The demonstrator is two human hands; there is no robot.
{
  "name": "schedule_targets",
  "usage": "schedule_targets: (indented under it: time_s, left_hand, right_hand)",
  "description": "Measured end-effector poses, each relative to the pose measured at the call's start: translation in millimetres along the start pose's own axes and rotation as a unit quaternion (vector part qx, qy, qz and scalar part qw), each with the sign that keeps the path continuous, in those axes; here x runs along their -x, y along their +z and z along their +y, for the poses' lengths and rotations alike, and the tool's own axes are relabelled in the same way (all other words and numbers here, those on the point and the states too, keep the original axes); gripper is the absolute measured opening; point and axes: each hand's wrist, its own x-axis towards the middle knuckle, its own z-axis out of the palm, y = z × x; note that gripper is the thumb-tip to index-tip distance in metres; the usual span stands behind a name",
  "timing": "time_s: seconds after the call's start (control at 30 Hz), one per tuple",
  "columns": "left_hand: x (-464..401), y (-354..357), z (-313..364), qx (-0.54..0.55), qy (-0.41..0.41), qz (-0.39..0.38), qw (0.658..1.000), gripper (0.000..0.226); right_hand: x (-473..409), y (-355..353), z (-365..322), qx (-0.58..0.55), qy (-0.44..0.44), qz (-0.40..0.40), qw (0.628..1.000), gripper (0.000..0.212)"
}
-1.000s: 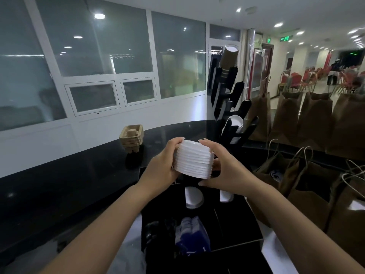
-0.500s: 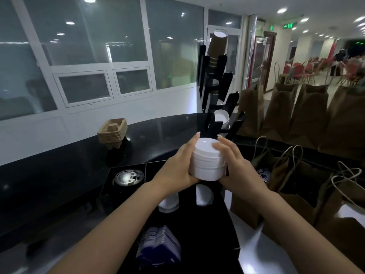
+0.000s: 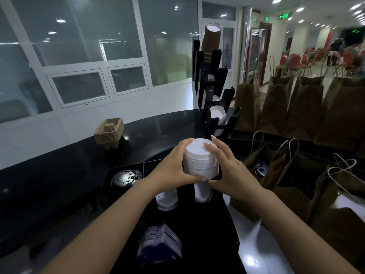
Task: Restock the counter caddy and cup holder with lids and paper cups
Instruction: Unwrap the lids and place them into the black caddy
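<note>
A stack of white lids (image 3: 200,160) stands upright between my two hands, just above the black counter caddy (image 3: 197,224). My left hand (image 3: 169,169) wraps its left side and my right hand (image 3: 227,167) its right side, fingertips on the top lid. Under the stack, two white lid stacks (image 3: 166,199) sit in the caddy's round slots. A dark lid (image 3: 126,177) lies in the caddy's left compartment. Behind stands the tall black cup holder (image 3: 215,99), with brown paper cups (image 3: 211,42) in its top slot and a white cup (image 3: 217,115) lower down.
Pulp cup carriers (image 3: 109,131) are stacked on the black counter (image 3: 59,175) at the left. Blue packets (image 3: 162,246) fill the caddy's near compartment. Brown paper bags (image 3: 300,182) with handles crowd the right side. Glass partition panels rise behind the counter.
The lid stack has turned from tilted to upright and come down closer to the caddy, both hands still around it. My view has shifted so the caddy's left compartment shows.
</note>
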Motion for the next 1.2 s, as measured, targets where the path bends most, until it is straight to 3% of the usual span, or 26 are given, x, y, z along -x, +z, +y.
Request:
schedule_targets:
  time_s: [0.57, 0.83, 0.97, 1.07, 1.2]
  left_hand:
    - [-11.6, 7.4, -12.3, -0.025, 0.0, -0.008, 1.0, 0.11]
    - [-4.5, 25.2, -8.4, -0.217, -0.025, 0.039, 0.975, 0.102]
    - [3.7, 36.5, -13.5, -0.322, -0.03, -0.005, 0.946, 0.082]
    - [5.1, 36.9, -12.5, -0.322, 0.0, 0.004, 0.947, 0.059]
    - [7.5, 34.8, -14.2, -0.334, 0.042, 0.017, 0.942, 0.037]
  right_hand:
    - [-1.4, 24.1, -2.7, 0.112, 0.026, 0.048, 0.992, 0.082]
    - [7.6, 42.5, -4.8, 0.2, 0.051, 0.052, 0.977, 0.083]
    - [18.3, 55.3, -1.4, 0.289, 0.04, 0.012, 0.956, 0.075]
    - [26.9, 62.2, -2.4, 0.355, 0.011, 0.043, 0.934, 0.062]
    - [36.3, 66.6, -9.3, 0.39, 0.016, 0.048, 0.919, 0.069]
